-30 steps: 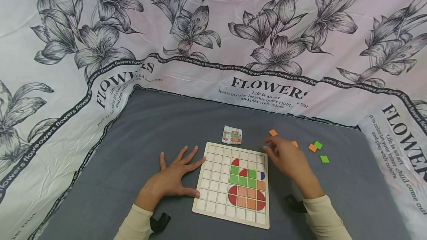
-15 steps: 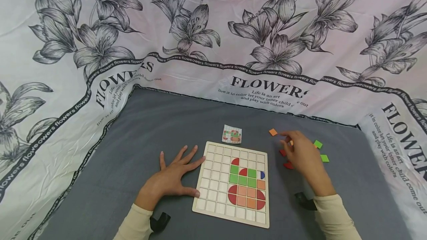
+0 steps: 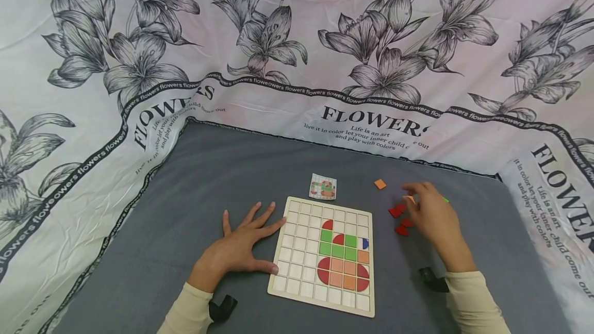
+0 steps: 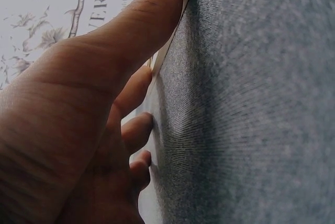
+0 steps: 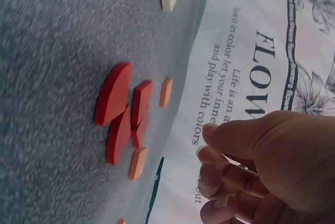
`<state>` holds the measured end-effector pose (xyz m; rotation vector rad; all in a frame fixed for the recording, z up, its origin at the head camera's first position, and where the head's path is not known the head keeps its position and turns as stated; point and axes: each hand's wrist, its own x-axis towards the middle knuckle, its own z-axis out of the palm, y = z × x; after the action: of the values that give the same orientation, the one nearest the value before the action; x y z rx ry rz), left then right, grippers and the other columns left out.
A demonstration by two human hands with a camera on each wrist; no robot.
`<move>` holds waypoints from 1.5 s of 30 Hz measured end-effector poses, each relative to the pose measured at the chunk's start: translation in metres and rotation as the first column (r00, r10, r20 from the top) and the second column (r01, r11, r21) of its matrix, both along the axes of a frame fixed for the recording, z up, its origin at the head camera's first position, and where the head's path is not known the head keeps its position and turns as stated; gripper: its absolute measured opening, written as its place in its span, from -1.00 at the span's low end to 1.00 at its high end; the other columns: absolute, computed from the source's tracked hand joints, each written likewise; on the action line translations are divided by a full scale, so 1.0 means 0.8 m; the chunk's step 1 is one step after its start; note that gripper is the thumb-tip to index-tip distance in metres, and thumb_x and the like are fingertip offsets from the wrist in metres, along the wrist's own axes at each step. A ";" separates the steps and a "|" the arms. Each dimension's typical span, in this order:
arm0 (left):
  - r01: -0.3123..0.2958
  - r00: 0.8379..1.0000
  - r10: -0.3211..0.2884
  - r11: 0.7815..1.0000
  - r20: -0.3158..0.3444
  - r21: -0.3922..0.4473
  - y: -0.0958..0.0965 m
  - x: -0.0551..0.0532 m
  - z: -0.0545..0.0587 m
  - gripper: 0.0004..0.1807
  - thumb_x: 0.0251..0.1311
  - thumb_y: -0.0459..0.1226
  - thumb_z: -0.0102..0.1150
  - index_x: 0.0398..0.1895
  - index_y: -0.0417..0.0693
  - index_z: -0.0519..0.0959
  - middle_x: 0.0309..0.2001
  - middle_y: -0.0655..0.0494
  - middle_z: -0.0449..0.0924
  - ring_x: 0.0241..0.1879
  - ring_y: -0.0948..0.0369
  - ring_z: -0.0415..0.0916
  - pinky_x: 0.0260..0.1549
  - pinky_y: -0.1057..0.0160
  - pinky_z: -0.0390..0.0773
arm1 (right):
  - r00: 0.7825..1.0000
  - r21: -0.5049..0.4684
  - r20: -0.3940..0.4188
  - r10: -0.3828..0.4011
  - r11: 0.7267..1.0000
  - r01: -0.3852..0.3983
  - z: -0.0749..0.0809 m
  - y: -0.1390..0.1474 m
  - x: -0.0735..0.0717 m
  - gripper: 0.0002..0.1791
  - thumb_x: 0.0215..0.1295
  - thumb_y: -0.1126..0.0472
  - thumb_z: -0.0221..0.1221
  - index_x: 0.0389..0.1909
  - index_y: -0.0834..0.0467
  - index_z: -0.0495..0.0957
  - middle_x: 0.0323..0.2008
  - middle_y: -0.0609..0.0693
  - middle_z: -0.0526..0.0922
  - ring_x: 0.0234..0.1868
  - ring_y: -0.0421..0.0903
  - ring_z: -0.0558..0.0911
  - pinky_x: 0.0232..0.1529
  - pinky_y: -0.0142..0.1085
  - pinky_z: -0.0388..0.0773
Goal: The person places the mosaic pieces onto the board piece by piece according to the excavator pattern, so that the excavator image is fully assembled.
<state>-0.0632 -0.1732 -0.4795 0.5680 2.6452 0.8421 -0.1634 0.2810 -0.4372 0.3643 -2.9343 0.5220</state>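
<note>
A pale wooden grid board (image 3: 297,244) lies on the grey cloth, with red, green, orange and blue tiles in its right part. My left hand (image 3: 238,249) spreads its fingers at the board's left edge; thumb and forefinger touch the rim (image 4: 163,51). Right of the board, my right hand (image 3: 433,218) hovers above loose tiles, fingers loosely bent, with no tile visible in its grasp. Several red rounded pieces (image 5: 112,96) lie close together near its fingertips. An orange square tile (image 5: 137,164) sits beside them. The hand hides other tiles in the head view.
A small printed pattern card (image 3: 323,187) lies behind the board. One orange tile (image 3: 380,184) rests farther back, left of the right hand. Behind the grey cloth (image 3: 250,164) rises a flower-printed fabric wall (image 3: 278,102).
My right hand has moved right, from the board's far right corner to over the loose tiles. Red pieces have come into sight, while green tiles are now mostly covered. The left hand stays put.
</note>
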 end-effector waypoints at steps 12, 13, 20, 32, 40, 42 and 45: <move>0.008 1.000 -0.008 1.000 -0.002 -0.003 -0.001 -0.001 -0.001 0.18 -0.03 0.32 0.56 0.68 0.37 0.22 0.74 0.12 -0.14 0.71 -0.13 -0.35 0.24 -0.68 -0.66 | 0.998 0.019 0.045 -0.037 0.999 0.036 -0.010 0.022 -0.005 -0.61 0.43 0.24 0.36 0.20 0.27 0.66 0.04 0.24 0.60 -0.29 0.07 0.61 -0.49 -0.17 0.49; 0.009 1.000 -0.009 1.000 -0.001 -0.003 -0.001 -0.001 0.000 0.18 -0.03 0.31 0.56 0.69 0.37 0.21 0.74 0.12 -0.14 0.71 -0.13 -0.36 0.24 -0.68 -0.66 | 0.998 0.022 0.050 -0.041 0.999 0.040 -0.011 0.024 -0.006 -0.62 0.43 0.24 0.36 0.20 0.28 0.65 0.03 0.24 0.60 -0.29 0.08 0.61 -0.48 -0.16 0.50; 0.006 1.000 -0.006 1.000 0.003 -0.002 -0.001 0.000 0.000 0.18 -0.02 0.30 0.56 0.69 0.35 0.21 0.74 0.11 -0.14 0.71 -0.13 -0.36 0.25 -0.68 -0.65 | 0.993 0.045 0.101 -0.063 0.997 0.059 -0.021 0.034 -0.012 -0.62 0.43 0.26 0.34 0.20 0.30 0.66 0.05 0.27 0.59 -0.25 0.09 0.63 -0.41 -0.05 0.58; 0.007 1.000 -0.007 1.000 -0.006 -0.007 0.000 -0.001 0.000 0.18 -0.02 0.32 0.55 0.69 0.36 0.21 0.74 0.13 -0.15 0.71 -0.13 -0.36 0.25 -0.68 -0.65 | 0.987 0.075 0.152 -0.050 0.996 0.039 -0.028 0.042 -0.020 -0.56 0.39 0.26 0.39 0.22 0.35 0.63 0.09 0.37 0.55 -0.10 0.27 0.63 -0.21 0.21 0.62; 0.004 1.000 -0.004 1.000 0.002 -0.004 0.000 -0.001 0.000 0.18 -0.02 0.31 0.56 0.69 0.36 0.21 0.74 0.13 -0.15 0.71 -0.13 -0.36 0.25 -0.67 -0.66 | 0.991 0.064 0.127 -0.027 0.998 0.019 -0.033 0.045 -0.023 -0.60 0.40 0.26 0.38 0.20 0.29 0.66 0.03 0.33 0.56 -0.13 0.23 0.64 -0.26 0.17 0.62; 0.004 1.000 -0.004 1.000 0.002 -0.006 0.000 -0.001 -0.001 0.19 -0.03 0.32 0.55 0.69 0.36 0.20 0.74 0.13 -0.16 0.71 -0.13 -0.36 0.25 -0.67 -0.66 | 0.992 0.062 0.125 -0.024 0.998 0.016 -0.034 0.045 -0.024 -0.61 0.41 0.24 0.38 0.20 0.27 0.68 0.02 0.33 0.57 -0.13 0.23 0.65 -0.27 0.15 0.61; 0.005 1.000 -0.005 1.000 0.001 -0.009 0.000 -0.001 -0.001 0.19 -0.03 0.32 0.55 0.69 0.37 0.20 0.74 0.14 -0.16 0.71 -0.12 -0.37 0.25 -0.67 -0.66 | 0.992 0.066 0.125 -0.024 0.998 0.016 -0.035 0.045 -0.026 -0.63 0.43 0.22 0.38 0.19 0.25 0.69 0.01 0.31 0.57 -0.15 0.21 0.65 -0.28 0.13 0.61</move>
<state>-0.0639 -0.1733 -0.4806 0.5709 2.6439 0.8288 -0.1840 0.3167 -0.4651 0.3206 -3.0790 0.4637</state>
